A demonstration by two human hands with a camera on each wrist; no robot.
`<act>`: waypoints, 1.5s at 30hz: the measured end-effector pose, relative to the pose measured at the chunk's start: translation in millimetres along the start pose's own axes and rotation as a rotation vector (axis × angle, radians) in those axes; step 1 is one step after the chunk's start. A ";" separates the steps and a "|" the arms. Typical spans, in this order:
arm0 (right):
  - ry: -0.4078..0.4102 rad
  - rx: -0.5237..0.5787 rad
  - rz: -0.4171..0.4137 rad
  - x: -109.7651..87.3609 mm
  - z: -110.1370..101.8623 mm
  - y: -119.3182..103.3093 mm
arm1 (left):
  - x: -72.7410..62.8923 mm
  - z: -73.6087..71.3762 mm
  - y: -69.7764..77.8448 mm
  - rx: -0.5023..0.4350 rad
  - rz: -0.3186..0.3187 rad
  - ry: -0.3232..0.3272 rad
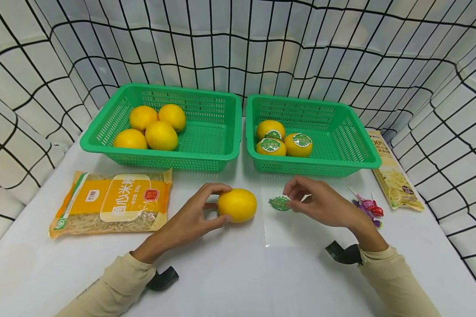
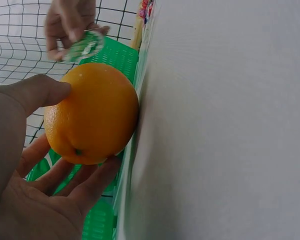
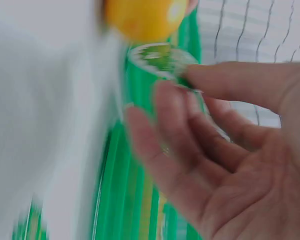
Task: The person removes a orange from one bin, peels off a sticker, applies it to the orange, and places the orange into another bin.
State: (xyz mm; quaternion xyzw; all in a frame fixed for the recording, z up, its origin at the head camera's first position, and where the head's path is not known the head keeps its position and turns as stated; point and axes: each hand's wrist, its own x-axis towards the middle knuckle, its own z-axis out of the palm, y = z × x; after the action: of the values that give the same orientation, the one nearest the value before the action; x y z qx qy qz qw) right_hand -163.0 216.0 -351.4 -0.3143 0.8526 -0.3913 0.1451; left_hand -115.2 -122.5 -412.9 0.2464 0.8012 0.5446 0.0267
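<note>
My left hand (image 1: 192, 215) grips an orange (image 1: 238, 205) on the white table, thumb on the near side and fingers round the far side. In the left wrist view the orange's (image 2: 92, 115) bare skin and stem end face the camera. Just right of it, my right hand (image 1: 321, 200) pinches a green and white label sticker (image 1: 279, 203) by its right edge between thumb and fingertips. The right wrist view, blurred, has the sticker (image 3: 162, 60) held out close to the orange (image 3: 145, 17). Beneath the sticker lies a pale sheet (image 1: 275, 235).
Behind, the left green basket (image 1: 174, 163) holds several plain oranges; the right basket (image 1: 313, 167) holds three labelled ones. A bag of rice noodles (image 1: 111, 202) lies at left. Lollipops (image 1: 369, 206) and a yellow noodle packet (image 1: 396, 176) lie at right. Black wire mesh (image 1: 230, 53) surrounds the table.
</note>
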 end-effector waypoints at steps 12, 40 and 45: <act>0.068 0.019 -0.139 49.1 49.3 -42.0 | -0.1 -1.9 -3.0 -0.005 0.031 -0.002; 0.374 -0.664 -0.444 45.5 72.4 -48.4 | 5.0 -1.9 3.8 0.066 0.072 0.046; 0.383 -0.696 -0.455 45.6 74.1 -48.7 | 11.2 -1.2 7.7 0.138 0.102 0.104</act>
State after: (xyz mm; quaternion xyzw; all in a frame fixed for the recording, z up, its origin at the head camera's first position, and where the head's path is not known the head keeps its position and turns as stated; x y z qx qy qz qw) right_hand -140.5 119.6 -362.7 -0.4455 0.8542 -0.1546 -0.2192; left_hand -122.6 -116.6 -403.1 0.2595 0.8235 0.5009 -0.0598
